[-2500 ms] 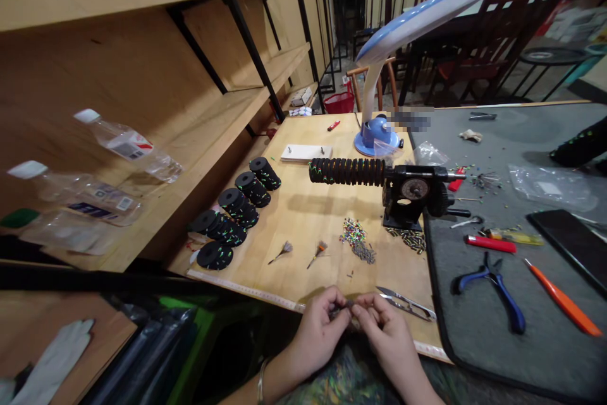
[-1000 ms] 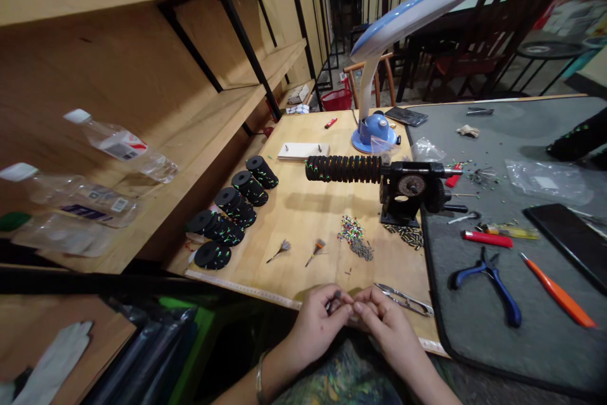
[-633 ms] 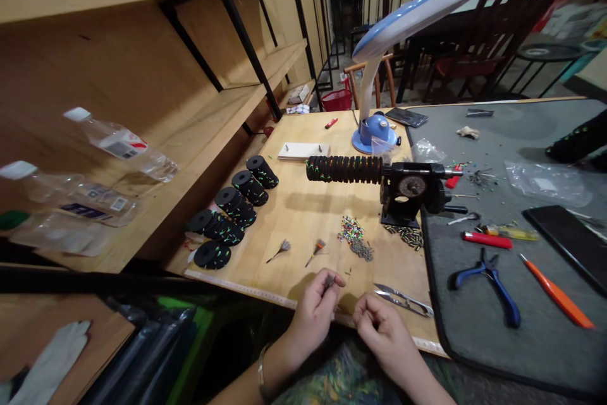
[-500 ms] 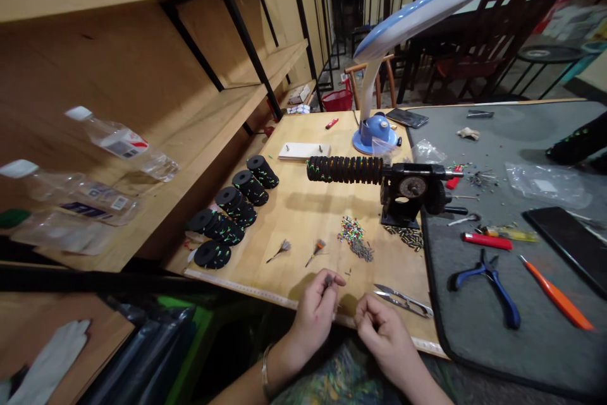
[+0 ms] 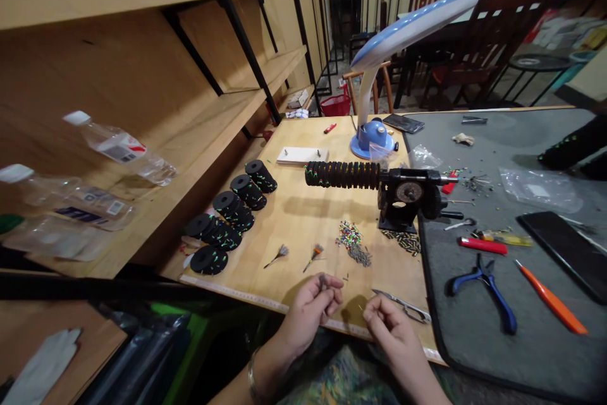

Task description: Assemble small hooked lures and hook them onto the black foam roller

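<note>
At the table's front edge my left hand (image 5: 313,305), a bracelet on its wrist, has its fingers closed round a small dark thing whose kind I cannot make out. To its right, my right hand (image 5: 386,321) is closed in a pinch, with a thin pale sliver showing at the fingertips. A gap separates the hands. Thread snips (image 5: 403,305) lie just beyond the right hand. Ahead are a heap of multicoloured beads (image 5: 348,234), a pile of small grey pieces (image 5: 360,256) and two little wire bundles, one grey (image 5: 281,251), one orange-tipped (image 5: 317,251).
A black winder (image 5: 403,193) carries a row of black foam spools (image 5: 344,174). More spools (image 5: 244,191) stand at left. A blue lamp (image 5: 372,138) is behind. Blue pliers (image 5: 486,291), an orange tool (image 5: 552,299) and a red lighter (image 5: 482,245) lie on the grey mat (image 5: 469,335).
My hands have moved a little farther apart, the right one shifting right. A thin sliver now shows at its fingertips. The camera view has shifted slightly.
</note>
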`<state>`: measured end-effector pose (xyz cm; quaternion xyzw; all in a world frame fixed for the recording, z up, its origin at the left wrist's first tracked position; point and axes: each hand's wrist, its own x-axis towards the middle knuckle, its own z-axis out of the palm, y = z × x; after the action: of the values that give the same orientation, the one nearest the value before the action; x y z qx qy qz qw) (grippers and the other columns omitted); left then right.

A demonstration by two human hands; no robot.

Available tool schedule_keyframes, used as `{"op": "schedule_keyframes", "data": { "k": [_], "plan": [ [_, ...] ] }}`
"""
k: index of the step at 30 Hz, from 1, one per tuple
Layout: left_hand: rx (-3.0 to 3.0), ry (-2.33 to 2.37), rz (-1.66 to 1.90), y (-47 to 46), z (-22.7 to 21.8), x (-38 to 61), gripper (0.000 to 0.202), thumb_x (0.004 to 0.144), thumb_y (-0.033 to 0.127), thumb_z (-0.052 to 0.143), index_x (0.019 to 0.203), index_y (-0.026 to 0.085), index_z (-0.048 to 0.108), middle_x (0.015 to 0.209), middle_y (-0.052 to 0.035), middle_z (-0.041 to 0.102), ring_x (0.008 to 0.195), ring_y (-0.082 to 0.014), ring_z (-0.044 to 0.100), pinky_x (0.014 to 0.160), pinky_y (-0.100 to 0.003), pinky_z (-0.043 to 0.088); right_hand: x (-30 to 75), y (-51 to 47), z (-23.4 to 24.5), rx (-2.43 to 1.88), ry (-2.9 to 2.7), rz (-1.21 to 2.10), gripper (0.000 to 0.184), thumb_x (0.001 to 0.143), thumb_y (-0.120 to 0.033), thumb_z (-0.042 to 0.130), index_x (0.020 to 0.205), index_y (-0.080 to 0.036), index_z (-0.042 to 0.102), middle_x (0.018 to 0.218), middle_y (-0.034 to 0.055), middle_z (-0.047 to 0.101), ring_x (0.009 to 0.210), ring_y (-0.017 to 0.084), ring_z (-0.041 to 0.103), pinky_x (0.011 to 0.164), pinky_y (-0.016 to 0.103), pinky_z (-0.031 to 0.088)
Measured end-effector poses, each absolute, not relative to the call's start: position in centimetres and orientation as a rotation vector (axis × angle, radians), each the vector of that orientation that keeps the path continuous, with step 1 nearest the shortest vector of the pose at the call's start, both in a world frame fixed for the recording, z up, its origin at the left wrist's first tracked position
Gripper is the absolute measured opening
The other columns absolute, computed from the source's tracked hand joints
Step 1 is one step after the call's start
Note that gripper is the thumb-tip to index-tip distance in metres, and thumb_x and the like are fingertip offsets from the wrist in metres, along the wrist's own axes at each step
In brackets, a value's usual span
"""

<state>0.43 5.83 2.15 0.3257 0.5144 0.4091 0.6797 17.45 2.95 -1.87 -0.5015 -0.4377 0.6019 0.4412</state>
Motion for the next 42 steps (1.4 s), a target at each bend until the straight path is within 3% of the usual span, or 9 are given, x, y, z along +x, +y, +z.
{"op": "schedule_keyframes", "data": {
  "k": [7, 15, 20, 22, 24, 27, 30, 36, 42],
  "plan": [
    [0.846, 1.112, 0.798, 5.7, 2.7, 1.3, 0.042, 0.074, 0.054, 0.067, 0.083, 0.013, 0.061, 0.053, 0.0084, 0.041, 0.044, -0.0048, 0.028, 0.045, -0.019, 0.022, 17.4, 3.3, -0.7, -1.256, -1.204, 1.444, 0.033, 0.084, -0.050, 0.056, 0.070, -0.020, 0.053, 0.062, -0.0040, 0.042, 0.058, 0.014, 0.038, 0.055, 0.024, 0.033],
    [1.072, 1.284, 0.822, 6.5, 3.6, 2.2, 0.028, 0.074, 0.039, 0.069, 0.065, 0.015, 0.057, 0.058, 0.0049, 0.047, 0.056, -0.0099, 0.041, 0.056, -0.021, 0.036, 18.2, 3.4, -0.6, -1.306, -1.395, 1.330, 0.029, 0.087, -0.042, 0.055, 0.071, -0.019, 0.060, 0.061, -0.0007, 0.054, 0.059, 0.016, 0.050, 0.057, 0.026, 0.040],
    [1.308, 1.336, 0.791, 6.6, 4.7, 2.0, 0.023, 0.079, 0.034, 0.062, 0.065, 0.016, 0.058, 0.059, 0.0026, 0.052, 0.058, -0.0122, 0.045, 0.058, -0.022, 0.037, 19.7, 4.0, 0.2, -1.331, -1.280, 1.335, 0.033, 0.084, -0.044, 0.062, 0.107, -0.022, 0.067, 0.104, 0.0110, 0.071, 0.097, 0.027, 0.064, 0.087, 0.038, 0.048],
    [1.400, 1.346, 0.768, 6.5, 4.9, 2.0, 0.021, 0.081, 0.031, 0.059, 0.067, 0.016, 0.059, 0.058, 0.0021, 0.053, 0.056, -0.0122, 0.045, 0.055, -0.021, 0.035, 19.7, 4.3, 1.0, -1.284, -1.160, 1.412, 0.041, 0.082, -0.048, 0.064, 0.114, -0.022, 0.063, 0.111, 0.0127, 0.069, 0.103, 0.028, 0.063, 0.085, 0.038, 0.051],
    [1.495, 1.347, 0.737, 6.3, 5.0, 2.1, 0.019, 0.083, 0.030, 0.058, 0.069, 0.016, 0.062, 0.059, 0.0008, 0.056, 0.056, -0.0126, 0.047, 0.054, -0.021, 0.035, 19.1, 4.5, 1.7, -1.198, -1.058, 1.556, 0.046, 0.078, -0.052, 0.066, 0.113, -0.022, 0.062, 0.106, 0.0123, 0.070, 0.097, 0.027, 0.065, 0.072, 0.034, 0.054],
    [1.607, 1.347, 0.685, 6.1, 5.0, 2.2, 0.018, 0.084, 0.028, 0.057, 0.072, 0.016, 0.064, 0.063, -0.0013, 0.062, 0.057, -0.0136, 0.053, 0.054, -0.022, 0.036, 18.0, 4.5, 2.0, -1.098, -0.969, 1.716, 0.045, 0.074, -0.057, 0.069, 0.101, -0.020, 0.062, 0.079, 0.0050, 0.069, 0.072, 0.019, 0.064, 0.058, 0.026, 0.050],
    [1.639, 1.348, 0.633, 6.2, 5.1, 2.4, 0.019, 0.084, 0.029, 0.056, 0.072, 0.016, 0.065, 0.063, -0.0019, 0.063, 0.057, -0.0140, 0.054, 0.053, -0.022, 0.035, 17.4, 4.4, 1.4, -1.106, -0.957, 1.745, 0.046, 0.072, -0.062, 0.068, 0.083, -0.019, 0.059, 0.054, -0.0053, 0.054, 0.047, 0.010, 0.048, 0.048, 0.021, 0.038],
    [1.628, 1.319, 0.776, 8.7, 5.7, 3.3, 0.024, 0.084, 0.033, 0.055, 0.069, 0.016, 0.061, 0.059, -0.0007, 0.058, 0.058, -0.0146, 0.051, 0.054, -0.023, 0.037, 17.7, 3.4, -1.9, -1.198, -0.837, 1.539, 0.052, 0.069, -0.070, 0.065, 0.068, -0.020, 0.050, 0.046, -0.0083, 0.043, 0.041, 0.008, 0.034, 0.044, 0.019, 0.026],
    [1.930, 1.227, 0.754, 12.5, 5.4, 7.3, 0.011, 0.081, 0.024, 0.061, 0.080, 0.019, 0.070, 0.078, -0.0055, 0.071, 0.074, -0.0196, 0.062, 0.070, -0.028, 0.045, 17.8, 2.4, -4.1, -1.164, -0.619, 1.446, 0.049, 0.070, -0.067, 0.066, 0.074, -0.021, 0.049, 0.044, -0.0107, 0.035, 0.039, 0.007, 0.025, 0.042, 0.019, 0.018]
  ]
}}
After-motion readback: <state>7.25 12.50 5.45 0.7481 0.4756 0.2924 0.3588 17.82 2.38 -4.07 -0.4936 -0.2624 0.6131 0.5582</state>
